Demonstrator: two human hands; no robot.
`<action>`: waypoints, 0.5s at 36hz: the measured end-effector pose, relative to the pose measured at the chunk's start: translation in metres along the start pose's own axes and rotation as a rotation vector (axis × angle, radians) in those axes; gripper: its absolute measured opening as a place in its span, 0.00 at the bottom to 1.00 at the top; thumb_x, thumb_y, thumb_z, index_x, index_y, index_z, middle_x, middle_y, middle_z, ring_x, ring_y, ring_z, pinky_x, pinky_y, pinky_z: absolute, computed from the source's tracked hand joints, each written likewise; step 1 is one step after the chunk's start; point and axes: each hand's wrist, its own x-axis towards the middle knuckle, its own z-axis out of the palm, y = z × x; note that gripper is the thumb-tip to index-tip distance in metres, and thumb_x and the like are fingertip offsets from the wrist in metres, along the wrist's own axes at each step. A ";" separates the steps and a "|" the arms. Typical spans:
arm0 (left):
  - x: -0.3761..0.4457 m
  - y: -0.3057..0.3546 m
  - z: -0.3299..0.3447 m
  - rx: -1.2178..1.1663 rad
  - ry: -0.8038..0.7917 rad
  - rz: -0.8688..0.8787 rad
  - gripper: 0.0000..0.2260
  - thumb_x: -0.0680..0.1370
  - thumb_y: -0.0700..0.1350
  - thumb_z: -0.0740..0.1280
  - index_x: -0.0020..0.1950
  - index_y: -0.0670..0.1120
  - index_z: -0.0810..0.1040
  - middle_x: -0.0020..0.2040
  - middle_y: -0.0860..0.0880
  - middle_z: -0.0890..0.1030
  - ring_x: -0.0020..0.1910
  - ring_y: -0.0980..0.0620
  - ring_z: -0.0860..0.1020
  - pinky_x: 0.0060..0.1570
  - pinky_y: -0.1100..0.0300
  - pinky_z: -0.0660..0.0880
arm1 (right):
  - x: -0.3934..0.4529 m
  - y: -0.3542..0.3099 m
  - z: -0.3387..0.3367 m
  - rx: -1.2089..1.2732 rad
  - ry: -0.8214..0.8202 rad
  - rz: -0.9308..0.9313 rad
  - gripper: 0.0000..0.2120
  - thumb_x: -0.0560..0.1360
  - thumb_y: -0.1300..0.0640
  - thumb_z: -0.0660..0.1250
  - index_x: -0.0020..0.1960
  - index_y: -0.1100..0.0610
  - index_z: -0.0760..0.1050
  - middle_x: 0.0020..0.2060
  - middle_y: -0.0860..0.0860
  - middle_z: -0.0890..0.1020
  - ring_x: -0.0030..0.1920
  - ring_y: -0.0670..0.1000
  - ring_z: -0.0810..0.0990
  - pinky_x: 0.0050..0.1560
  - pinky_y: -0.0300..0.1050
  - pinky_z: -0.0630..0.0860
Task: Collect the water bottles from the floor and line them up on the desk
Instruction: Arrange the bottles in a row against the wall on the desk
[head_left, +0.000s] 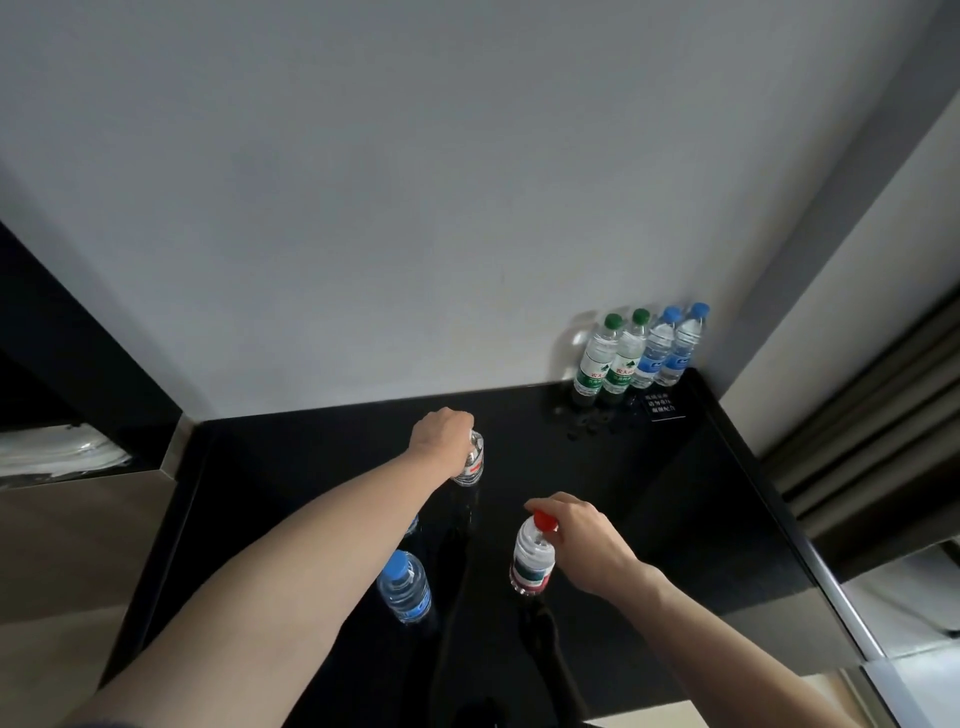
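Observation:
On the black desk (675, 499) my left hand (441, 434) grips the top of a clear bottle with a red-and-white label (474, 462), its cap hidden under my fingers. My right hand (582, 540) pinches the red cap of a second bottle (532, 558) standing nearer the front. A blue-capped bottle (405, 590) stands upright under my left forearm. Another blue bit shows just behind that forearm; I cannot tell what it is.
Several bottles, two green-capped (605, 358) and two blue-capped (672, 348), stand in a row in the back right corner against the white wall. A small black sign (662, 405) lies beside them. A curtain (872, 447) hangs to the right of the desk.

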 end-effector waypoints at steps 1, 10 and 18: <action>-0.002 0.000 0.001 0.005 0.001 0.006 0.09 0.77 0.43 0.72 0.57 0.47 0.79 0.52 0.46 0.82 0.50 0.44 0.82 0.46 0.52 0.79 | 0.000 0.001 -0.001 -0.006 -0.002 -0.003 0.21 0.80 0.63 0.63 0.70 0.47 0.73 0.61 0.44 0.77 0.59 0.49 0.79 0.54 0.37 0.75; -0.023 -0.003 0.008 0.072 0.027 0.062 0.10 0.80 0.52 0.67 0.57 0.49 0.78 0.48 0.48 0.83 0.45 0.47 0.81 0.41 0.54 0.77 | 0.002 0.009 -0.008 -0.021 -0.033 -0.001 0.24 0.80 0.65 0.61 0.72 0.47 0.71 0.63 0.45 0.76 0.62 0.49 0.77 0.57 0.38 0.74; -0.044 -0.002 0.010 0.059 0.012 0.071 0.12 0.81 0.55 0.65 0.58 0.49 0.78 0.48 0.49 0.82 0.44 0.49 0.80 0.41 0.55 0.75 | 0.002 0.005 -0.007 0.042 -0.029 0.017 0.27 0.76 0.69 0.60 0.69 0.48 0.75 0.62 0.45 0.77 0.64 0.48 0.75 0.58 0.36 0.71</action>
